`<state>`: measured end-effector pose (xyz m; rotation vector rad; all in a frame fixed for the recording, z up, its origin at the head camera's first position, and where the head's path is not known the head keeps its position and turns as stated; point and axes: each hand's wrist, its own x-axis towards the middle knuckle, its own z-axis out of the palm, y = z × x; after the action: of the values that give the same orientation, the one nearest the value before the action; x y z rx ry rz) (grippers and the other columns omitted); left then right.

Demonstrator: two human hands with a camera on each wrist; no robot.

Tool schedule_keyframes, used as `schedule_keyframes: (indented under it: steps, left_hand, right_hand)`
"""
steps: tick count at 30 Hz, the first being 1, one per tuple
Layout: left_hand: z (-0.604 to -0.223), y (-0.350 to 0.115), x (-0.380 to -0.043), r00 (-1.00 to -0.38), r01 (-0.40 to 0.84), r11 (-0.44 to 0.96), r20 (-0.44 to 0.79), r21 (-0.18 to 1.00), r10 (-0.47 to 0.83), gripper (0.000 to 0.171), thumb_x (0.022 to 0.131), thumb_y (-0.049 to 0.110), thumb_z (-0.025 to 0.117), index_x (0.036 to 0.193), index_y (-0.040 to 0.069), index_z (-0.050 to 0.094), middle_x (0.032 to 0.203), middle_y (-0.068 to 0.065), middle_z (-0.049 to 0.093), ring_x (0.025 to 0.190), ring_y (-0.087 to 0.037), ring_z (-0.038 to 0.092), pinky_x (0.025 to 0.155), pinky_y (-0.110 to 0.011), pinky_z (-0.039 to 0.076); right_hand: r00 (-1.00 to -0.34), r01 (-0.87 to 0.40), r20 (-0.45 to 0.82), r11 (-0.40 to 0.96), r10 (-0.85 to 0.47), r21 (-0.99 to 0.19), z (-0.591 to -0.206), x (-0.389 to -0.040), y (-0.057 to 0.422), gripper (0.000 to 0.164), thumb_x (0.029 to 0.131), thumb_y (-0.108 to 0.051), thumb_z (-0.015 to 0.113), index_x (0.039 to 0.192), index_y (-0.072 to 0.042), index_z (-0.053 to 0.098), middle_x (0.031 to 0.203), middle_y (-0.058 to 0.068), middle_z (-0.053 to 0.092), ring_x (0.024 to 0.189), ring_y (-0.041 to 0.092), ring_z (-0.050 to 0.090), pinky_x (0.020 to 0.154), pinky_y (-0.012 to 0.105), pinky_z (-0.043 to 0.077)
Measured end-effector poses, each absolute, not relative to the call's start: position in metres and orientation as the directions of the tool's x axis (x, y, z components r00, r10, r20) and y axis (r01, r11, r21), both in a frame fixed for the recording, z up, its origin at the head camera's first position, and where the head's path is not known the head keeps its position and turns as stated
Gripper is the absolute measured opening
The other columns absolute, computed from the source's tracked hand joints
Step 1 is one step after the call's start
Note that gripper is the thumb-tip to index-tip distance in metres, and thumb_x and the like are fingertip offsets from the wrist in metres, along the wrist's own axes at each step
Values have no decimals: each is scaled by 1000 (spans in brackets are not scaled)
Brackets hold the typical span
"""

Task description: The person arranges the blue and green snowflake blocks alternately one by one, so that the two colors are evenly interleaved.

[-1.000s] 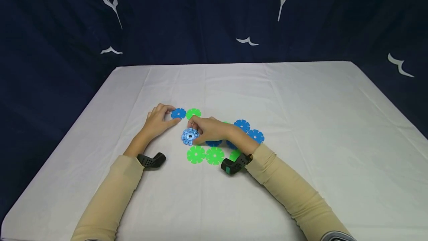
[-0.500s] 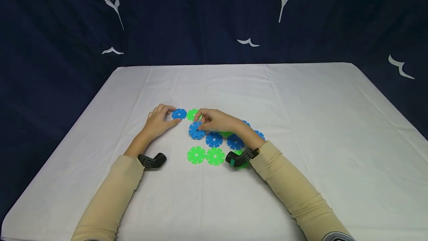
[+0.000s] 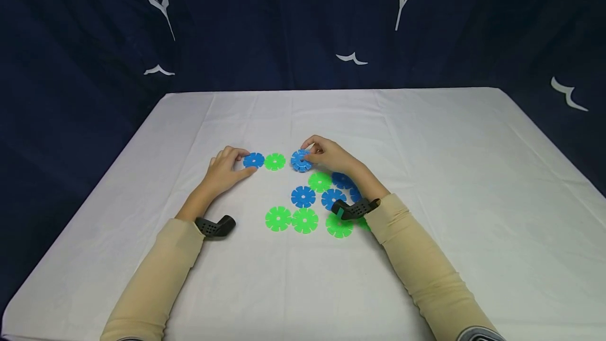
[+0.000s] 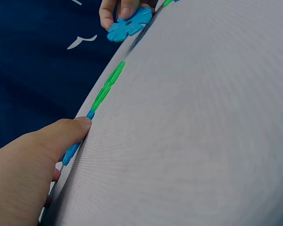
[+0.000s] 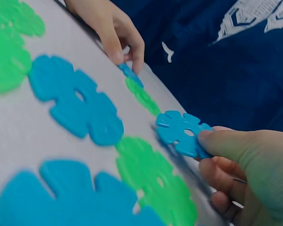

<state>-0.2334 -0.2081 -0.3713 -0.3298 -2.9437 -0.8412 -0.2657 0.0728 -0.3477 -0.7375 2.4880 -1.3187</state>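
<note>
A navy curtain (image 3: 303, 20) with white prints hangs behind the white-covered table (image 3: 450, 167), and flat notched discs lie left of the table's middle. With my left hand (image 3: 224, 167), toward the table's left edge, I hold a blue disc (image 3: 254, 156) flat, thumb and fingers at its rim; a green disc (image 3: 271, 162) lies just beside it. My right hand (image 3: 333, 157) has a second blue disc (image 3: 297, 161) pinched between thumb and fingers, raised off the cloth and tilted. Half a second ago I had it nearer the table's near edge; now I have carried it toward the far edge, to the right of that green disc and apart from it. I judge this brings it level with the row my left hand steadies, though not joined to it. The other discs (image 3: 303, 192), blue and green, lie loosely grouped closer to the near edge.
</note>
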Motion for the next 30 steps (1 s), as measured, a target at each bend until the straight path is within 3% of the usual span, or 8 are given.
schedule_keyframes:
  steps: [11, 17, 23, 30]
  left_hand:
    - [-371, -208, -233, -975, 224, 826, 123, 517, 188, 53, 82, 39, 62, 122, 6, 51, 110, -12, 48, 101, -26, 42, 88, -43, 25]
    - [-371, -209, -234, -974, 225, 827, 122, 515, 190, 53, 82, 39, 62, 122, 6, 50, 111, -12, 48, 102, -26, 42, 90, -44, 25]
    - [-371, -209, -234, -975, 222, 828, 121, 514, 187, 53, 82, 39, 62, 122, 6, 50, 112, -12, 48, 103, -26, 42, 91, -44, 25]
    - [-371, -209, -234, -975, 224, 824, 123, 520, 187, 54, 82, 40, 62, 123, 6, 50, 111, -12, 48, 103, -26, 42, 90, -44, 25]
  right_hand:
    - [-929, -288, 70, 589, -365, -755, -356, -268, 76, 28, 91, -17, 52, 117, -8, 52, 88, 7, 54, 71, 15, 45, 65, 24, 38]
    - [-919, -337, 78, 667, -387, -664, -359, -265, 70, 32, 90, -24, 54, 118, -9, 52, 85, 5, 51, 70, 16, 44, 64, 26, 35]
    - [-918, -359, 66, 751, -391, -555, -358, -260, 64, 37, 89, -35, 55, 119, -14, 54, 96, 6, 49, 80, 20, 46, 72, 32, 37]
    - [-906, -330, -17, 731, -423, -597, -353, -261, 68, 48, 88, -38, 53, 124, -7, 50, 109, 11, 48, 93, 22, 47, 83, 36, 40]
